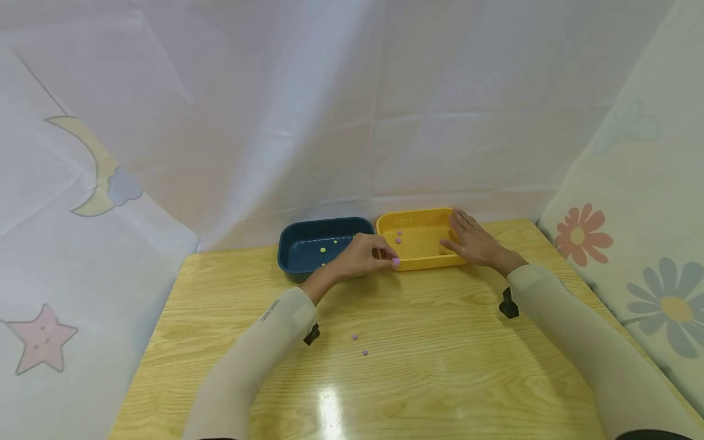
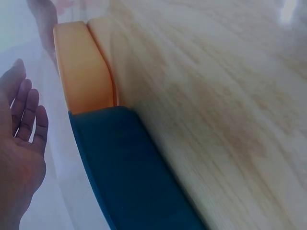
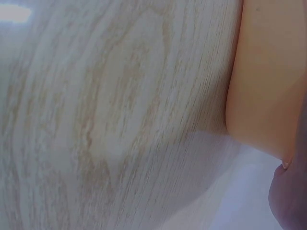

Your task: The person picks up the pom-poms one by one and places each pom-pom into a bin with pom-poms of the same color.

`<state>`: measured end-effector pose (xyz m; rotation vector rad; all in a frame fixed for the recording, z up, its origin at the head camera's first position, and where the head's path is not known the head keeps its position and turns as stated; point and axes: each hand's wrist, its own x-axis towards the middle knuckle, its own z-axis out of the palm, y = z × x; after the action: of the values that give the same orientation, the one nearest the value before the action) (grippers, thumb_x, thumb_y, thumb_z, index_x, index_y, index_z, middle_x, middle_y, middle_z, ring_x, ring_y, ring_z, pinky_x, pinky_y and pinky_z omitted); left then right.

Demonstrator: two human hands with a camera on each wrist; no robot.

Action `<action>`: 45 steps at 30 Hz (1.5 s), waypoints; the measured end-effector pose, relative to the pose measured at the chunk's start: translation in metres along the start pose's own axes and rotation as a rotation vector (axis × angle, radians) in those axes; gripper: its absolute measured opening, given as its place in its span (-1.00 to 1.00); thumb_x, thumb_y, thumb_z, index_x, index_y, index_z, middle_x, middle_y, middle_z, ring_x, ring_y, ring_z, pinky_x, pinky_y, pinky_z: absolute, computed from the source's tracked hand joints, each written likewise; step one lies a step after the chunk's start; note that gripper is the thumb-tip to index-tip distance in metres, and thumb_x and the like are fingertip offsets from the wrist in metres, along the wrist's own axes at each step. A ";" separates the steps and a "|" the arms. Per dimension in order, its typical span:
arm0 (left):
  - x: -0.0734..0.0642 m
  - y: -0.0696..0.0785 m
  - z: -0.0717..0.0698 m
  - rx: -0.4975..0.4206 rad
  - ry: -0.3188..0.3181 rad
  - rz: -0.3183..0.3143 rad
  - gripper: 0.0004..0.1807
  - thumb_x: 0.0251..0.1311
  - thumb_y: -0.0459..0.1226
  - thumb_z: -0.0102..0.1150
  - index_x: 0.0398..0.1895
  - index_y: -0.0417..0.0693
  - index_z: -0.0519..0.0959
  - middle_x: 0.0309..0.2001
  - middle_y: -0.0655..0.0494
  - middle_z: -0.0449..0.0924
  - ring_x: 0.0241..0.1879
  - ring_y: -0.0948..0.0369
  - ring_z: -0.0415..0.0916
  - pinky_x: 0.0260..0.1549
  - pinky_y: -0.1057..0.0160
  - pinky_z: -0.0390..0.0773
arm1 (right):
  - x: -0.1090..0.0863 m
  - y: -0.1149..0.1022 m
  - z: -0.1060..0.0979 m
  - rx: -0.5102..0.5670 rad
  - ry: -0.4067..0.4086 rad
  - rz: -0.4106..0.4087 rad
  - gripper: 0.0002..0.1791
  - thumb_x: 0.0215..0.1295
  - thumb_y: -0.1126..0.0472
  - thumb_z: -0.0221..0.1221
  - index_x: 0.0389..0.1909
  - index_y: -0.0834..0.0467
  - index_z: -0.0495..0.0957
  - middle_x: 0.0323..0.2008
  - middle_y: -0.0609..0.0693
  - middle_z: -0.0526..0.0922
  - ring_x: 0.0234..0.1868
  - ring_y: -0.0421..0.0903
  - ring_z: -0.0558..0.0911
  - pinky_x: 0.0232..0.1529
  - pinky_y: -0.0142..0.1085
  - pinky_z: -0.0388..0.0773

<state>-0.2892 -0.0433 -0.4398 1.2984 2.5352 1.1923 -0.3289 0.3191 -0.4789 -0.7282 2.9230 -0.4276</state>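
My left hand (image 1: 361,255) reaches over the right end of the dark blue bin (image 1: 291,271). Its thumb and fingertips pinch a small purple piece (image 1: 396,262) at the front left rim of the yellow bin (image 1: 431,263). In the left wrist view, that hand (image 2: 21,139) appears above the bins with bent fingers, the piece out of sight. My right hand (image 1: 474,240) rests on the yellow bin's right end, fingers straight and thumb spread inside the rim. Purple bits (image 1: 398,241) lie in the yellow bin, several yellow-green bits (image 1: 322,250) in the blue one.
Two more purple bits, one farther back (image 1: 354,337) and one nearer (image 1: 365,352), lie on the wooden table (image 1: 440,360). Both bins stand side by side at its back edge, against a white cloth (image 1: 308,153). A flower-printed cloth (image 1: 649,244) hangs at the right.
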 end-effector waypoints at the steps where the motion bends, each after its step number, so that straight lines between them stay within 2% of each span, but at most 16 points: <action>1: 0.002 -0.001 -0.001 0.002 0.010 -0.003 -0.85 0.38 -0.20 0.44 -0.10 -0.02 0.85 -0.25 0.19 0.76 -0.31 0.36 0.61 -0.30 0.36 0.62 | 0.000 0.000 0.000 -0.001 0.002 0.000 0.00 0.70 -0.21 -0.11 0.64 0.49 -0.27 0.67 0.41 -0.38 0.68 0.36 -0.34 0.64 0.23 -0.37; 5: 0.009 -0.004 -0.003 0.009 0.050 -0.028 -0.85 0.36 -0.19 0.45 -0.10 -0.02 0.85 -0.25 0.16 0.78 -0.40 0.33 0.57 -0.39 0.34 0.59 | 0.001 0.000 0.000 -0.002 0.012 -0.004 0.00 0.70 -0.23 -0.11 0.64 0.50 -0.25 0.67 0.43 -0.35 0.68 0.36 -0.32 0.64 0.24 -0.35; 8: 0.016 -0.006 -0.004 0.015 0.076 -0.061 -0.83 0.37 -0.18 0.44 -0.08 -0.01 0.85 -0.16 0.15 0.82 -0.45 0.32 0.56 -0.44 0.34 0.58 | 0.001 0.000 0.000 0.000 0.013 -0.008 0.01 0.70 -0.24 -0.12 0.64 0.51 -0.25 0.66 0.44 -0.35 0.68 0.37 -0.32 0.64 0.24 -0.35; 12: 0.024 -0.006 -0.003 0.043 0.118 -0.098 -0.82 0.39 -0.15 0.42 -0.08 0.00 0.85 -0.10 0.16 0.83 -0.36 0.34 0.61 -0.40 0.35 0.60 | 0.001 0.000 -0.001 0.003 0.005 -0.005 0.01 0.70 -0.23 -0.11 0.64 0.50 -0.25 0.66 0.43 -0.36 0.68 0.37 -0.33 0.64 0.23 -0.37; 19: 0.035 -0.008 -0.001 0.100 0.191 -0.214 -0.81 0.42 -0.12 0.40 -0.09 0.02 0.86 -0.25 0.18 0.75 -0.25 0.27 0.60 -0.32 0.30 0.58 | -0.001 -0.002 0.000 0.008 -0.001 0.000 0.01 0.70 -0.23 -0.11 0.64 0.50 -0.26 0.66 0.44 -0.37 0.68 0.38 -0.32 0.64 0.23 -0.36; 26: 0.044 -0.013 0.000 0.153 0.255 -0.319 -0.77 0.44 -0.05 0.36 -0.06 0.06 0.84 -0.15 0.18 0.76 -0.22 0.24 0.60 -0.36 0.29 0.58 | -0.001 -0.002 -0.001 0.006 0.000 -0.002 0.00 0.71 -0.23 -0.13 0.64 0.50 -0.26 0.66 0.44 -0.38 0.68 0.37 -0.34 0.64 0.22 -0.38; 30: 0.048 -0.018 0.002 0.180 0.266 -0.364 -0.78 0.44 -0.07 0.36 -0.03 0.07 0.84 -0.12 0.18 0.77 -0.21 0.24 0.60 -0.37 0.30 0.57 | 0.000 -0.002 -0.001 0.002 -0.002 0.002 0.00 0.71 -0.23 -0.13 0.64 0.49 -0.27 0.66 0.43 -0.38 0.68 0.37 -0.34 0.64 0.22 -0.38; 37: 0.053 -0.024 0.004 0.191 0.294 -0.407 -0.74 0.45 0.00 0.34 -0.03 0.09 0.84 -0.13 0.20 0.77 -0.20 0.24 0.60 -0.35 0.29 0.57 | 0.001 -0.004 -0.002 0.001 0.015 -0.002 -0.01 0.70 -0.20 -0.09 0.64 0.50 -0.22 0.67 0.44 -0.33 0.68 0.38 -0.30 0.64 0.23 -0.34; 45: 0.056 -0.026 0.006 0.215 0.330 -0.433 -0.77 0.43 0.01 0.36 -0.07 0.16 0.85 -0.15 0.25 0.77 -0.20 0.26 0.60 -0.32 0.26 0.58 | 0.001 -0.003 -0.002 -0.016 -0.002 0.004 -0.04 0.71 -0.17 -0.09 0.64 0.50 -0.23 0.67 0.42 -0.36 0.68 0.37 -0.32 0.65 0.21 -0.34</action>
<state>-0.3405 -0.0089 -0.4460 0.5500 3.0296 1.1352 -0.3290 0.3162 -0.4756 -0.7237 2.9292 -0.4041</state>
